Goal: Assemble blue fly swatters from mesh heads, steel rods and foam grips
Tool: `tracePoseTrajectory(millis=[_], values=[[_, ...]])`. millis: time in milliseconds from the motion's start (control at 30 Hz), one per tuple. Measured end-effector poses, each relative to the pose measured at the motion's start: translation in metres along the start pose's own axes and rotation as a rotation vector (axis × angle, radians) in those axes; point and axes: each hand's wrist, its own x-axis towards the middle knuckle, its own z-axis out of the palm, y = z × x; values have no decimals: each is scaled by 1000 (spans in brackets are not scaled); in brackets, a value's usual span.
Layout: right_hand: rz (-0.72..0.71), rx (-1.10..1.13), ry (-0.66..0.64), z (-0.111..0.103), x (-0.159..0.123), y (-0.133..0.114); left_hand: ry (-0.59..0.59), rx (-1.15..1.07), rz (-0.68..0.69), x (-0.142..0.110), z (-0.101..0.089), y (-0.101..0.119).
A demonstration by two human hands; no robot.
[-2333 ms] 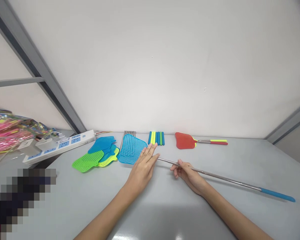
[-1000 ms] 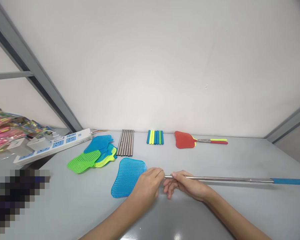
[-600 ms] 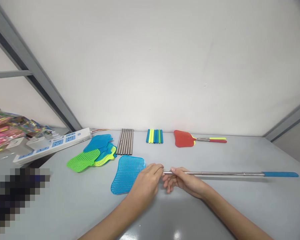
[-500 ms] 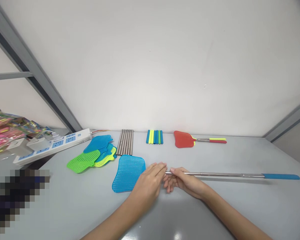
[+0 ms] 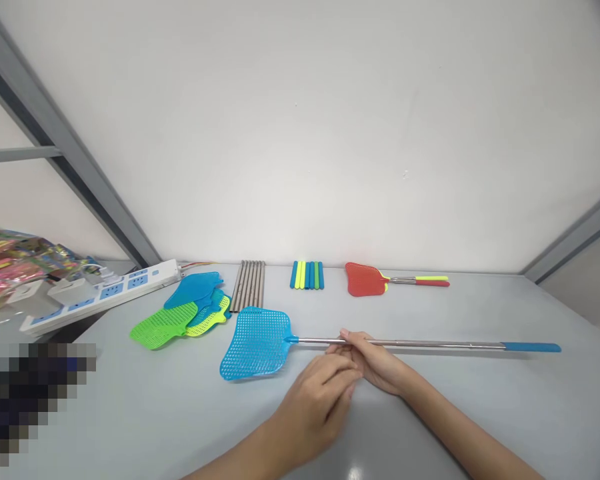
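A blue fly swatter (image 5: 257, 343) with a mesh head and a long metal shaft (image 5: 430, 344) lies sideways in front of me, its blue grip (image 5: 533, 347) far to the right. My right hand (image 5: 373, 360) is closed around the shaft, thumb on top, a short way right of the neck. Just below the shaft, my left hand (image 5: 320, 403) has its fingers bent and pressed together, close against the right fingers. Whatever may be between the left fingertips is hidden.
Behind lie several metal tubes (image 5: 249, 287), several coloured grips (image 5: 307, 275) and a red swatter head (image 5: 366, 280) beside short-shafted handles. Loose blue, green (image 5: 165, 325) and yellow swatter heads overlap at left. A power strip (image 5: 100, 297) with plugs and packaged goods (image 5: 15, 263) are further left.
My left hand has come off the swatter's neck, moving down and to the right. The blue grip's end now shows further left, and the exposed shaft looks shorter. My right hand stays on the shaft.
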Motion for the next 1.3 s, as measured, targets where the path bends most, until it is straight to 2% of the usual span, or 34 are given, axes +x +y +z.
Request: tracePoseTrajectory(millis=[100, 167, 267, 333, 400, 467, 600, 700, 767, 1000, 1300], values=[[12, -14, 14, -2, 1, 1, 24, -163, -113, 0, 8, 4], [-10, -10, -5, -1, 1, 1, 79, -268, -217, 2, 11, 3], [-52, 10, -34, 1, 1, 0, 162, -478, -439, 4, 16, -3], [-75, 28, -29, 1, 1, -1, 176, -704, -586, 4, 20, -8], [-93, 42, -13, 1, 1, -1, 194, -903, -660, 4, 24, -13], [-108, 43, -4, 1, 1, -1, 244, -1034, -678, 4, 26, -17], [-116, 28, -3, 2, 1, 0, 461, -1193, -784, 6, 24, -24], [-130, -2, -4, 2, 2, 1, 668, -1201, -871, 8, 18, -28], [-148, -31, -8, 1, 2, 2, 732, -1166, -908, 9, 14, -30], [-142, -94, -59, 2, 1, 3, 684, -980, -917, 13, 8, -42], [-119, -100, -93, 4, -2, 0, 566, -980, -941, 10, 11, -37]])
